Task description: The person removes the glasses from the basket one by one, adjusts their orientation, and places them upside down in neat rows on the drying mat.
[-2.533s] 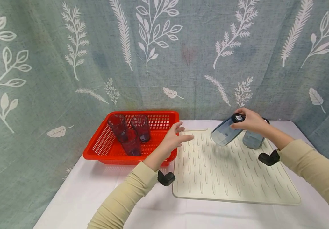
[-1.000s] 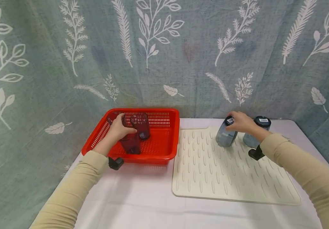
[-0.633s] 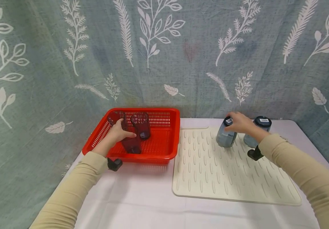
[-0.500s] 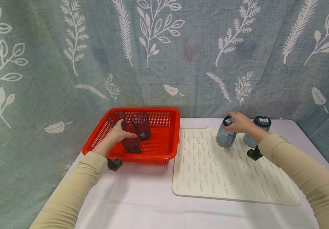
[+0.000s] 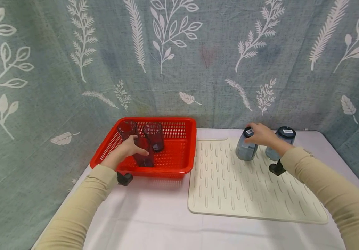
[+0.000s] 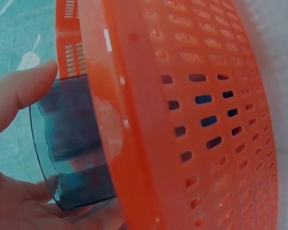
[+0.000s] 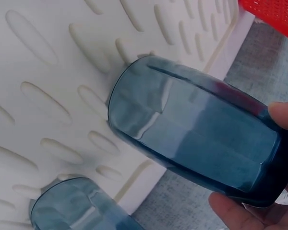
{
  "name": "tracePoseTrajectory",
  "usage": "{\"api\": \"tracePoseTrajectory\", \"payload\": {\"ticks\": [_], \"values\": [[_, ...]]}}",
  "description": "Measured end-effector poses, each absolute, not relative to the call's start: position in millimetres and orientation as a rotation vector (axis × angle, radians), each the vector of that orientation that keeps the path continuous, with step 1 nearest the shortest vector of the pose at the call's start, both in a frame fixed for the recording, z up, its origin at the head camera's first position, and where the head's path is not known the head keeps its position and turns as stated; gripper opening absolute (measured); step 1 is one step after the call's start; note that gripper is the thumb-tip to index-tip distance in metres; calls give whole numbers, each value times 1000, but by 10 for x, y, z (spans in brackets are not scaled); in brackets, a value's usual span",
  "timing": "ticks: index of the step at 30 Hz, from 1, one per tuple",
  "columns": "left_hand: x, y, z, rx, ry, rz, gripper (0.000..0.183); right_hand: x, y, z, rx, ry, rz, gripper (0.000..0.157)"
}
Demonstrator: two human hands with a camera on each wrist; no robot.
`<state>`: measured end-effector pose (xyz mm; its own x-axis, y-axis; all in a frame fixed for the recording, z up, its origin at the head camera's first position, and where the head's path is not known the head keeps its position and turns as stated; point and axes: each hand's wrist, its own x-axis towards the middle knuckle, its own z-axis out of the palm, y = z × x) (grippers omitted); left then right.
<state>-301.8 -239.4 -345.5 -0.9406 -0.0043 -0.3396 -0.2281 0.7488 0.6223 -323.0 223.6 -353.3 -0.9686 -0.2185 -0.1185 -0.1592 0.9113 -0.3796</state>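
Observation:
In the head view, my left hand (image 5: 128, 148) is around the upper part of the front purple glass (image 5: 145, 159), inside the red plastic basket (image 5: 162, 171). The left wrist view has the thumb (image 6: 36, 84) along one side of this glass (image 6: 74, 139) and fingers on the other; the basket wall hides its lower part. My right hand (image 5: 260, 133) grips a blue glass (image 5: 246, 150) by its dark base, thumb on one side and fingers on the other. That glass is upside down, its rim against the cream ridged mat (image 5: 226, 187).
Two more purple glasses, one at the back left (image 5: 128, 129) and one in the middle (image 5: 155, 137), stand in the basket. Another upside-down blue glass (image 5: 273, 152) sits on the mat, right of the held one. A patterned grey-green curtain (image 5: 210, 62) hangs behind the white-covered table (image 5: 154, 215).
My right hand has lowered the tilted blue glass onto the mat, rim down. My left hand has moved left from beside the basket to the front purple glass and dropped slightly around it.

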Motion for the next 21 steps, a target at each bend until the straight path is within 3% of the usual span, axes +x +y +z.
{"api": "tracePoseTrajectory", "payload": {"ticks": [21], "values": [[-3065, -2437, -3272, -77, 2698, 957, 88, -3241, 2254, -3560, -240, 2882, -692, 73]]}}
